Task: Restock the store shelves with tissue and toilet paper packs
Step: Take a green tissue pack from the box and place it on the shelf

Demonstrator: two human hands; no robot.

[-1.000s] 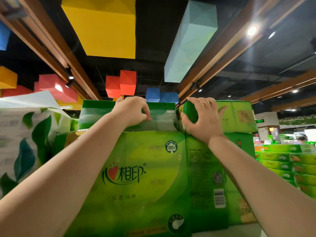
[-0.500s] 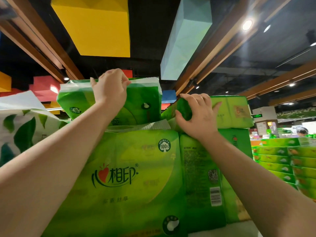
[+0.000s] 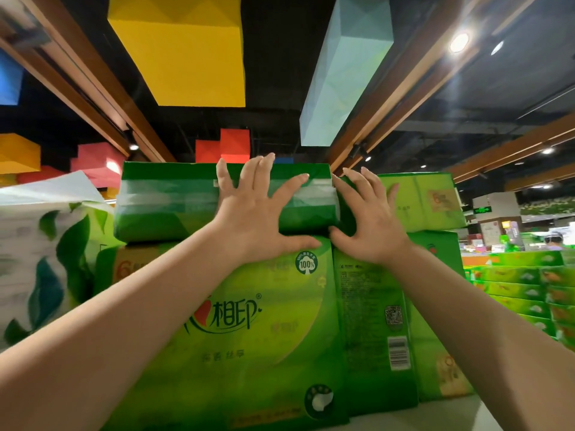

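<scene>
Below, a big upright green tissue pack with a heart logo, serving as base. On top of it, lying flat, a darker green tissue pack – placed there to build the stack higher. Just right of it, touching, a lighter green pack. Pressed against the front of the dark pack, left hand with fingers spread and straight, probably to push it square. At the corner between both top packs, right hand – fingers spread, slightly bent, steadying.
</scene>
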